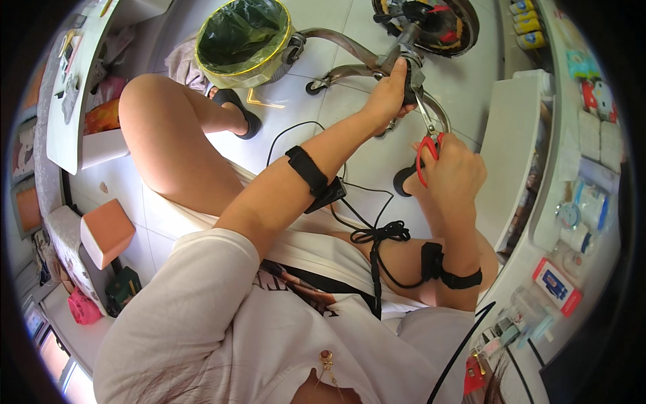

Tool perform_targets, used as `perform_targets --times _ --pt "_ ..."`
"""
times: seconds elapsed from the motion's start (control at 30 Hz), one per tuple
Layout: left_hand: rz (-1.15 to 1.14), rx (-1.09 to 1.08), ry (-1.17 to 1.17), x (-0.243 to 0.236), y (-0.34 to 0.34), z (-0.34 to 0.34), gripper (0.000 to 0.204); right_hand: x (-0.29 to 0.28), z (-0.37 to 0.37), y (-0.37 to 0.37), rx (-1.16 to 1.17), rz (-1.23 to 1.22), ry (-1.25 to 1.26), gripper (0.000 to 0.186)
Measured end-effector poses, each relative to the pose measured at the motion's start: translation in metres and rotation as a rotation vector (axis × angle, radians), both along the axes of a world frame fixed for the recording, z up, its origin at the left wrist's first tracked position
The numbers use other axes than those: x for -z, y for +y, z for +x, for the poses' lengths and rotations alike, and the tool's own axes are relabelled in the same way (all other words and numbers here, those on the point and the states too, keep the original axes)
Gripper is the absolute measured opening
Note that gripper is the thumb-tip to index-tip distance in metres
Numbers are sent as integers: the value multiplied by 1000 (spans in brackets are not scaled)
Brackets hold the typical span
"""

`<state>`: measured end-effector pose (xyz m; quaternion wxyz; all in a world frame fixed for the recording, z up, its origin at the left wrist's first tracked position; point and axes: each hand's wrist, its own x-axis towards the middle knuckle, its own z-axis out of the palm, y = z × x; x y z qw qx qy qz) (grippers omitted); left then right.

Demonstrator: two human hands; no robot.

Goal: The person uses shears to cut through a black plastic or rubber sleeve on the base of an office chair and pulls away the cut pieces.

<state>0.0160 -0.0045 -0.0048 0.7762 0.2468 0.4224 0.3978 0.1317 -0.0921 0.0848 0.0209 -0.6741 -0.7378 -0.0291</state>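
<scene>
My left hand is closed around a black caster wheel on a metal chair base, thumb laid along it. In my right hand is a pair of scissors with red handles, its fingers through the loops. The scissor blades point away from me, and their tips reach the caster beside my left fingers. Whether the tips touch something in the wheel is too small to tell. Other legs of the base spread out with casters on their ends.
A bin lined with a dark bag stands at the far left of the base. Beyond is a round black-rimmed thing. Black cables hang across my lap from straps on both forearms. White shelving flanks the right; a white cabinet the left.
</scene>
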Motion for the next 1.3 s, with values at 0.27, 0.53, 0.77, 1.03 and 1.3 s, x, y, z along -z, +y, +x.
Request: perform_targets --times 0.27,0.53,0.77,1.03,1.3 --pt "0 122 -123 6 6 -16 67 -18 13 -11 101 -12 103 30" --pt "-30 257 -14 2 13 -28 60 -11 18 -11 -18 137 70 36" --pt "112 389 662 -18 19 -60 61 -5 17 -9 -110 265 2 33" --pt "362 422 534 -72 7 -74 36 -8 5 -4 -194 325 -7 31" --pt "338 380 366 -75 9 -95 26 -13 -9 4 -242 353 -33 37"
